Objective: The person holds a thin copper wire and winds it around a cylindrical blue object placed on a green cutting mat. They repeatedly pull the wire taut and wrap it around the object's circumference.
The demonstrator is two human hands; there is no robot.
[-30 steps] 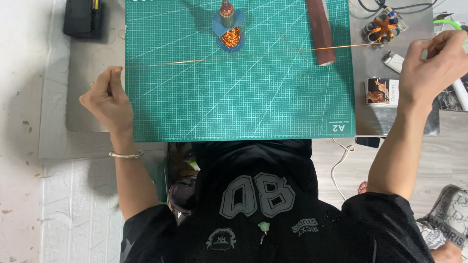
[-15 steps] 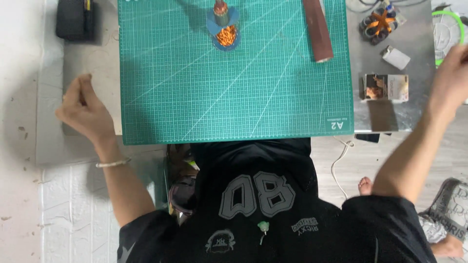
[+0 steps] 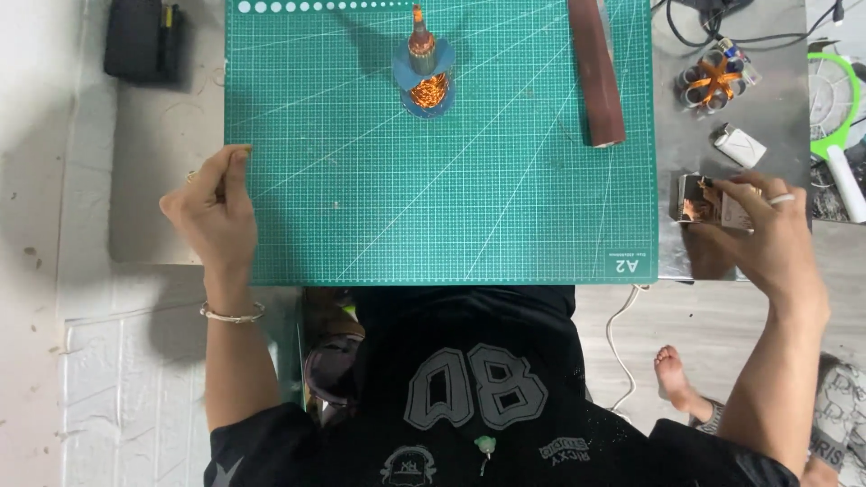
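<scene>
A: What do you see at the far left, please?

B: At 11 o'clock a black box-shaped case (image 3: pixel 137 41) lies on the grey table (image 3: pixel 167 162). It looks matte and hard. Just right of it begins the green cutting mat (image 3: pixel 433 207), flat and rubbery, with a fine white grid and diagonal lines.

A: And the left hand?

B: The left hand (image 3: pixel 215 212) is at 9 o'clock on the left edge of the mat. The forearm comes up from below, with a thin metal bracelet (image 3: pixel 232 315) at the wrist. The fingers are curled and the thumb is pressed to the forefinger, pinched together, but I cannot tell if something thin is between them.

A: What stands in the middle?

B: At 12 o'clock, a small motor rotor (image 3: pixel 424 72) with shiny copper winding stands on a blue round base. It is well apart from both hands. At 1 o'clock a long brown tube (image 3: pixel 595 72) lies on the mat, smooth and dull.

A: And the right side?

B: The right hand (image 3: pixel 767 239) is at 3 o'clock, wrist bent, a ring on one finger. Its fingers are closed on a small shiny box (image 3: pixel 704 200) with reflecting metallic faces, which rests on the steel-grey surface beside the mat. Above it lie a white lighter-like block (image 3: pixel 740 144) and a bundle of small cylinders with orange wire (image 3: pixel 715 79).
</scene>
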